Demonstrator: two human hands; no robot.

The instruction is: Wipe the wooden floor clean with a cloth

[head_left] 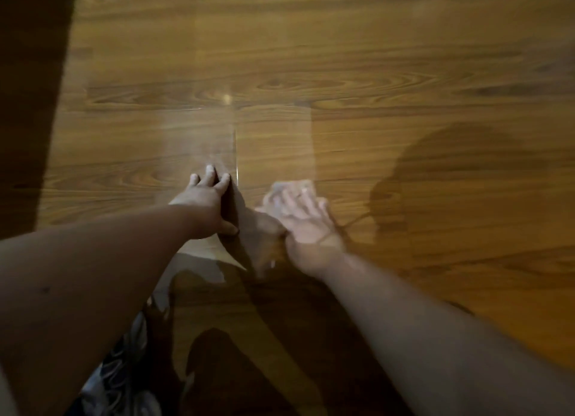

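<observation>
Wiping seems under way: the right hand (306, 219), blurred, presses spread fingers on a pale cloth (294, 185) lying on the wooden floor (342, 57). Just to its left, the left hand (207, 204) rests flat, fingers straight, as a brace. Next, the cloth likely needs sweeping across the far boards.

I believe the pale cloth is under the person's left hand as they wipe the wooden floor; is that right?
Not quite. The head view shows the pale cloth under the right hand, which presses it on the wooden floor. The left hand rests bare on the boards beside it.
</observation>
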